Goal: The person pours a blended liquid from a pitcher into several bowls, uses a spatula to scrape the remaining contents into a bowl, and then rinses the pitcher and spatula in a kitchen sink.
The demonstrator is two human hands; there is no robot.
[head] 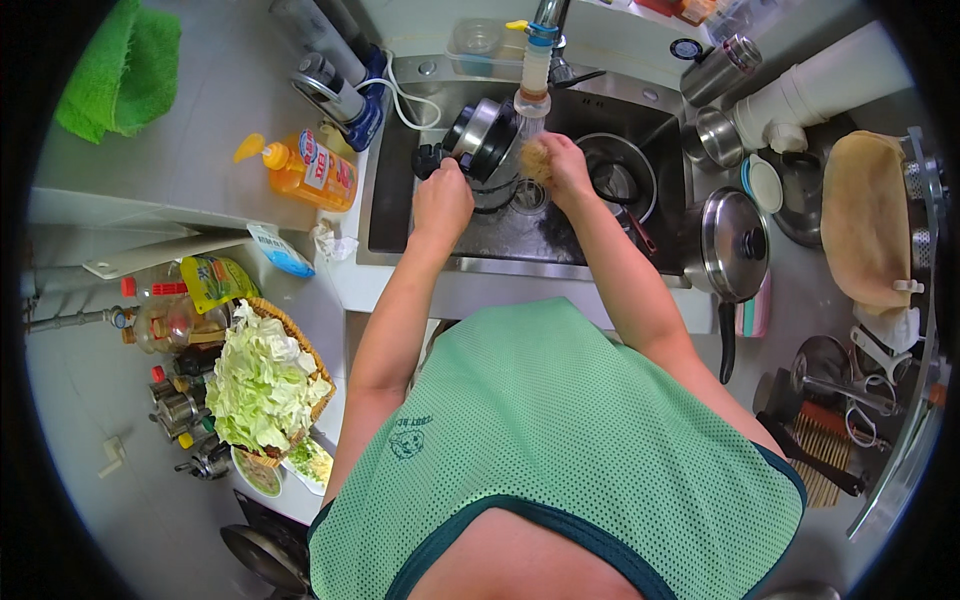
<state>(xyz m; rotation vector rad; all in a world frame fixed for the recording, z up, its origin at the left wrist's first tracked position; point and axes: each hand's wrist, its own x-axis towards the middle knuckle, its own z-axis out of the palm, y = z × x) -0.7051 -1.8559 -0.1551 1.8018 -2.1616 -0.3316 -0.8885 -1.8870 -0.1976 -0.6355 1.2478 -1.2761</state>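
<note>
My left hand point(444, 196) grips a black part of a steel and black vessel point(486, 135), which lies tilted over the left side of the sink. The exact kind of vessel is unclear. In my right hand point(568, 169) is a tan scrubber point(535, 162), under the faucet point(534, 75) and its ribbed extension. Water runs from the spout onto the scrubber. Below both hands is the dark steel sink point(480, 251), with its round drain point(529, 196) between them. A round steel pan point(651, 169) sits in the sink to the right of my right hand.
An orange soap pump bottle point(319, 176) stands left of the sink. Shredded lettuce point(266, 382) fills a wicker basket point(319, 356) at left. A lidded saucepan point(731, 232) stands at right, its handle pointing towards me. A steel flask point(720, 71) is near the back right corner.
</note>
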